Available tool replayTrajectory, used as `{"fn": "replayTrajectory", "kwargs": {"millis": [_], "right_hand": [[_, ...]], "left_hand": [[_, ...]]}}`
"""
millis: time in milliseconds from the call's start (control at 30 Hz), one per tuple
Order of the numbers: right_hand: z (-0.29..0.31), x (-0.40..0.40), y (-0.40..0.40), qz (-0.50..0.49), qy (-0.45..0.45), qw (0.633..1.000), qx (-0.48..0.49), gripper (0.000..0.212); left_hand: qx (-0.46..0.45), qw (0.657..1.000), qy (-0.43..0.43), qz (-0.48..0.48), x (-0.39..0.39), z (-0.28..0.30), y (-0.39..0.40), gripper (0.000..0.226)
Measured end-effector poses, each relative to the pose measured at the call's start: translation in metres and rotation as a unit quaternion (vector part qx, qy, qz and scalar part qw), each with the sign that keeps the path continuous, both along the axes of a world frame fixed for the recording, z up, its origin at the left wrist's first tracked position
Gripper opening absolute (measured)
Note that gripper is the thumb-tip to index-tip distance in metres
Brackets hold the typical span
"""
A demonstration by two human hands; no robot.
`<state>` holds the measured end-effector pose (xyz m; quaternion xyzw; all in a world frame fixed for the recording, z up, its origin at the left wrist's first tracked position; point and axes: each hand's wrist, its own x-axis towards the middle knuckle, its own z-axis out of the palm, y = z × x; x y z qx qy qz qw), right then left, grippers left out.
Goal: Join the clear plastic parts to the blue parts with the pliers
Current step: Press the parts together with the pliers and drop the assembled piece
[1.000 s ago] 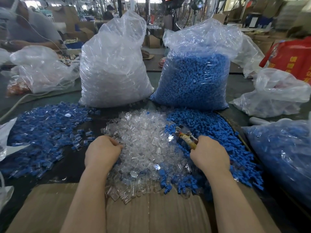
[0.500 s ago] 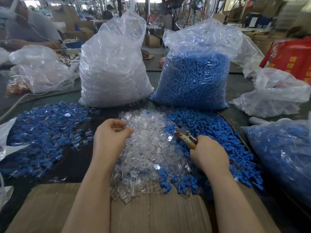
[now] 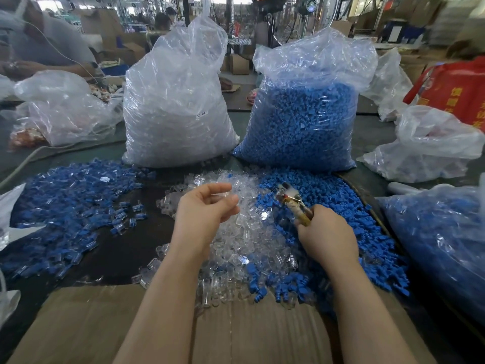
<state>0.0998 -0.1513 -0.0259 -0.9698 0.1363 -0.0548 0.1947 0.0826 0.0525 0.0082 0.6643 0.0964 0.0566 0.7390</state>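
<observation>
My left hand (image 3: 203, 208) hovers over the clear parts (image 3: 236, 240), fingers (image 3: 231, 199) loosely curled, whether pinching one I cannot tell; right hand (image 3: 328, 235) grips the pliers (image 3: 294, 203) beside the blue parts (image 3: 341, 206); next, I judge, mate a pair.

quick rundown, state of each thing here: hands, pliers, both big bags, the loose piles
left hand: raised over the clear pile, fingers curled; any part in it too blurred to tell
right hand: grips the pliers
pliers: held, tip blurred
clear parts bag: upright, open top
blue parts bag: upright, open top
clear pile: loose
blue pile: loose
</observation>
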Motion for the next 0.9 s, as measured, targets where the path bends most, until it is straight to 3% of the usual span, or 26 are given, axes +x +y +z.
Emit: {"fn": "replayTrajectory", "kwargs": {"millis": [100, 200, 367, 567, 900], "right_hand": [[0.005, 0.001, 0.000, 0.013, -0.029, 0.993, 0.112, 0.019], [0.009, -0.001, 0.004, 0.032, -0.089, 0.962, 0.257, 0.016], [0.015, -0.005, 0.014, 0.067, -0.148, 0.920, 0.356, 0.014], [0.018, -0.010, 0.026, 0.130, -0.170, 0.904, 0.371, 0.007], [0.020, -0.019, 0.041, 0.134, -0.244, 0.902, 0.331, 0.020]], "left_hand": [[-0.005, 1.000, -0.006, 0.007, -0.001, 0.001, -0.006, 0.018], [-0.018, 1.000, -0.017, 0.017, -0.002, 0.001, -0.011, 0.014], [-0.046, 0.999, -0.017, 0.007, -0.003, 0.002, -0.019, 0.011], [-0.056, 0.998, -0.022, 0.006, -0.004, 0.001, -0.030, 0.012], [0.017, 0.998, -0.054, 0.028, -0.004, -0.003, -0.037, 0.007]]}}
